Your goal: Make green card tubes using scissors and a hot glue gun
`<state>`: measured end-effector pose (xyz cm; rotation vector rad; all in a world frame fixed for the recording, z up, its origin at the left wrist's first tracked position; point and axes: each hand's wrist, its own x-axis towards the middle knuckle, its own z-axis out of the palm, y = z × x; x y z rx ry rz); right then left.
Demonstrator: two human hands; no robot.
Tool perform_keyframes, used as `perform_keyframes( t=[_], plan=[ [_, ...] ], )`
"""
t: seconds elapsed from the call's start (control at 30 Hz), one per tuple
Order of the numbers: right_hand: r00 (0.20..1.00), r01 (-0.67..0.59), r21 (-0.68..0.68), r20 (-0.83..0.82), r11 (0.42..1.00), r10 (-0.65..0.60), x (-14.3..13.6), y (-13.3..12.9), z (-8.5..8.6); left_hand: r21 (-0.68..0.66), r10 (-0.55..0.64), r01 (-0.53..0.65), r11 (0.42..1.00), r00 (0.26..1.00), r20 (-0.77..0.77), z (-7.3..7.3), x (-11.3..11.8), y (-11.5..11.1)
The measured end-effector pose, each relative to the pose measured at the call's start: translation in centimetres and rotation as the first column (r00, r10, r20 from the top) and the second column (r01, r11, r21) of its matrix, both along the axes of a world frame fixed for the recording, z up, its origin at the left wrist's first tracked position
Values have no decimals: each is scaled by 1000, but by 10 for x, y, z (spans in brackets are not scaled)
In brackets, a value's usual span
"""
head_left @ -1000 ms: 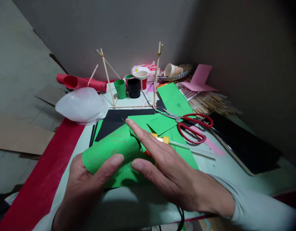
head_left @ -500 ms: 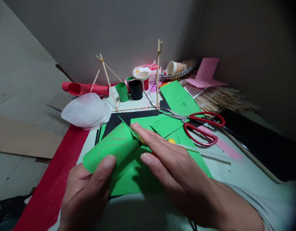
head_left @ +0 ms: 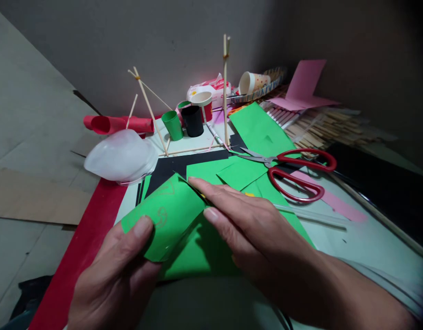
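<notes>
My left hand (head_left: 118,270) is closed on a piece of green paper (head_left: 173,215), thumb on top. The paper bends into a curve and carries faint pencil-like outlines. At its upper right edge, my right hand (head_left: 256,224) has its fingers together along the paper, thumb underneath. A bit of yellow shows under these fingers; what it belongs to is hidden. Beneath both hands lie larger green sheets (head_left: 204,256). Right of them rest open scissors (head_left: 297,174) with red handles, and a clear rod (head_left: 314,216) sticks out beyond my right hand.
A stick frame (head_left: 150,110) stands behind, around a green cup (head_left: 172,125) and a black cup (head_left: 192,121). White film-like cups (head_left: 118,156) and red paper tubes (head_left: 118,124) sit left. Wooden sticks (head_left: 321,128), folded pink paper (head_left: 306,87) and a black slab (head_left: 380,192) lie right.
The green paper has turned in my left hand, showing more of its drawn face. My right hand keeps at its edge. The view has shifted slightly.
</notes>
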<state>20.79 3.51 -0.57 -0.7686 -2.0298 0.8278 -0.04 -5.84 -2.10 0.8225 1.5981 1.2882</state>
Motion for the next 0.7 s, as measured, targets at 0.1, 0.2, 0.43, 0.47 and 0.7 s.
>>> perform_keyframes(
  t=[0.1, 0.2, 0.43, 0.47, 0.7],
  plan=[
    [998, 55, 25, 27, 998, -56, 2, 1, 1, 12, 39, -38, 999, 999, -26, 5, 0, 6],
    [991, 117, 55, 55, 992, -120, 6, 5, 5, 14, 35, -35, 999, 999, 20, 16, 6, 22],
    [975, 221, 58, 8, 974, -222, 19, 17, 16, -28, -6, 18, 999, 930, 367, 47, 24, 51],
    [975, 221, 57, 6, 974, -222, 18, 17, 16, -47, -5, 28, 999, 905, 425, 50, 24, 52],
    [992, 93, 80, 73, 992, -99, 1, 16, 14, -52, -72, 129, 990, 795, 603, 51, 21, 46]
  ],
)
